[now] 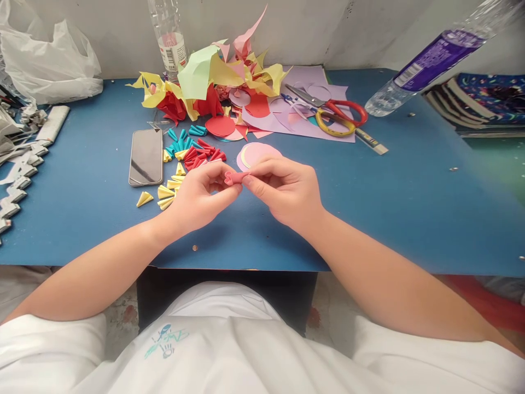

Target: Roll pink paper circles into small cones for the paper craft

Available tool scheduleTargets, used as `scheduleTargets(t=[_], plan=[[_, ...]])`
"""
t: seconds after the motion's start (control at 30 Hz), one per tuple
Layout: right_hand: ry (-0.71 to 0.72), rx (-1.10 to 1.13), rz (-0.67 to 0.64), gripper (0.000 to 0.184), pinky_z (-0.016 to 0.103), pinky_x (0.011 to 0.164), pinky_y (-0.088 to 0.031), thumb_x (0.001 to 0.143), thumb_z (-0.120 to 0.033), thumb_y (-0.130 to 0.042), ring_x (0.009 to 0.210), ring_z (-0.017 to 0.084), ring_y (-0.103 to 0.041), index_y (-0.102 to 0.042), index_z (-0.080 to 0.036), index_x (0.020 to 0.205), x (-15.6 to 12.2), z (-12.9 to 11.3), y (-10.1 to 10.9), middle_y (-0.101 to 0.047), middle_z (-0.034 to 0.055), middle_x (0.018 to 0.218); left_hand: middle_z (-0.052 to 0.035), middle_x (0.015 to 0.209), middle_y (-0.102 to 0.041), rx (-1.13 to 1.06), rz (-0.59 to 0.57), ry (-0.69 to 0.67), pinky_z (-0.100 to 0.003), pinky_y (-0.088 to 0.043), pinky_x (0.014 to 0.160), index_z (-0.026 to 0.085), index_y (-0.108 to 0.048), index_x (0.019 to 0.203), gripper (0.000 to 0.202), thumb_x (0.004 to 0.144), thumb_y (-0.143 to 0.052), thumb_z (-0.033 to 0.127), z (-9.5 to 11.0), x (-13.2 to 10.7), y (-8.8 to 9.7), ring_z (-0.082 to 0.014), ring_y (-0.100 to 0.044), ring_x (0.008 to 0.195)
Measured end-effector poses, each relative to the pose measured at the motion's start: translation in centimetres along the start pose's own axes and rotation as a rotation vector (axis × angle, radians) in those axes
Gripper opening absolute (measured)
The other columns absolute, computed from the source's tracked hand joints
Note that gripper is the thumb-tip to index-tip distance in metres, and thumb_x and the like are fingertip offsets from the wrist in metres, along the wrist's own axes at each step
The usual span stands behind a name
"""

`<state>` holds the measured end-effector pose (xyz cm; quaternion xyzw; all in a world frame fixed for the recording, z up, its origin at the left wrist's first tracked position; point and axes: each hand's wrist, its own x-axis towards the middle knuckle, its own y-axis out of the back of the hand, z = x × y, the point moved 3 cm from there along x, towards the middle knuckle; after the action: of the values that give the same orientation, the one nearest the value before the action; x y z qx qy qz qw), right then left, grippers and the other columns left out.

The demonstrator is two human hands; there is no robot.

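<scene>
Both hands meet over the blue table (410,208) and pinch a small rolled pink paper piece (234,177). My left hand (200,194) grips its left end with closed fingers. My right hand (285,189) pinches its right end between thumb and forefinger. Just behind the hands lie pink paper circles (256,152). To their left sit several small folded paper cones in red (200,155), teal (182,141) and yellow (166,191).
A phone (146,156) lies face up at left. A heap of coloured paper scraps (213,82), scissors (332,106), a ruler (371,141) and a clear bottle (170,38) are at the back. Another bottle (426,65) and stacked books (479,104) sit right; a plastic bag (49,60) is far left.
</scene>
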<state>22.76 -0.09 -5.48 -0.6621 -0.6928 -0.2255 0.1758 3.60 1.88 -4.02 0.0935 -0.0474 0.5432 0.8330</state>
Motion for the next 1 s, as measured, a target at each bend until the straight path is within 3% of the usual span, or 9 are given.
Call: scheduleTargets(t=[0.2, 0.47, 0.7, 0.9, 1.0], plan=[[0.009, 0.006, -0.01, 0.025, 0.038, 0.065, -0.056, 0.101, -0.055, -0.095, 0.078, 0.02, -0.07, -0.094, -0.032, 0.094, -0.05, 0.07, 0.17, -0.081, 0.0038, 0.086, -0.0005, 0.081, -0.068, 0.077, -0.013, -0.082, -0.029, -0.054, 0.071, 0.02, -0.074, 0.083, 0.011, 0.083, -0.085, 0.025, 0.22, -0.03, 0.03, -0.0151, -0.06, 0.077], [-0.049, -0.034, -0.012, 0.038, 0.044, 0.066, -0.057, 0.094, -0.069, -0.097, 0.077, 0.024, -0.066, -0.089, -0.033, 0.087, 0.07, -0.11, 0.13, -0.078, 0.0053, 0.083, -0.0013, 0.079, -0.069, 0.211, -0.02, -0.181, -0.031, -0.056, 0.076, 0.021, -0.069, 0.08, 0.014, 0.085, -0.081, 0.026, 0.44, 0.01, 0.05, -0.0161, -0.061, 0.077], [-0.021, -0.043, -0.028, 0.033, 0.044, 0.064, -0.055, 0.098, -0.063, -0.096, 0.076, 0.024, -0.066, -0.088, -0.033, 0.086, -0.14, 0.04, 0.19, -0.078, 0.0051, 0.083, 0.001, 0.076, -0.064, 0.266, -0.039, -0.263, -0.033, -0.054, 0.08, 0.021, -0.065, 0.079, 0.015, 0.086, -0.078, 0.022, 0.59, -0.05, 0.06, -0.0148, -0.057, 0.074], [-0.012, -0.007, -0.052, 0.028, 0.042, 0.067, -0.059, 0.101, -0.062, -0.092, 0.086, 0.025, -0.072, -0.094, -0.034, 0.105, 0.05, 0.37, 0.22, -0.079, 0.006, 0.093, -0.001, 0.08, -0.065, 0.174, -0.031, -0.141, -0.031, -0.05, 0.071, 0.021, -0.067, 0.083, 0.017, 0.091, -0.079, 0.029, 0.01, 0.07, 0.17, -0.016, -0.057, 0.077], [-0.008, -0.042, -0.07, 0.028, 0.042, 0.068, -0.06, 0.104, -0.062, -0.089, 0.089, 0.026, -0.073, -0.096, -0.035, 0.105, 0.09, 0.09, 0.17, -0.078, 0.0072, 0.095, -0.0014, 0.08, -0.065, 0.174, -0.029, -0.128, -0.031, -0.049, 0.07, 0.021, -0.065, 0.082, 0.021, 0.091, -0.08, 0.031, -0.15, 0.11, 0.19, -0.0162, -0.057, 0.077]])
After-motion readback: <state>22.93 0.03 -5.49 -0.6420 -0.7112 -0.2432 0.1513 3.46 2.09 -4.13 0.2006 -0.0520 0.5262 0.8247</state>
